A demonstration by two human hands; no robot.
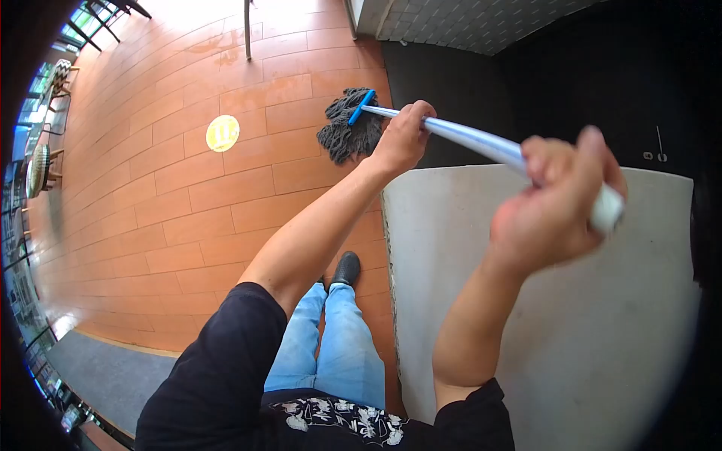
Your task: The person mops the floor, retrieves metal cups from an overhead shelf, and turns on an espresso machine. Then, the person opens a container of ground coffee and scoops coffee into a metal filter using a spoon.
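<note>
A mop (474, 138) with a pale blue-white pole slants across the view, its white end cap at the right. Its grey string head, joined by a blue clamp, rests on the orange tiled floor (248, 192). My left hand (404, 139) is wrapped round the lower pole, not far above the head. Near the top end, my right hand (560, 199) grips the pole with the thumb sticking up; this hand is slightly blurred.
A grey counter (526, 323) stands close on my right. Beyond it lies a dark floor area (451, 90) by a white tiled wall (444, 22). A round yellow sticker (222, 133) is on the floor. Chairs (39, 169) line the far left, and a thin post (247, 30) stands ahead.
</note>
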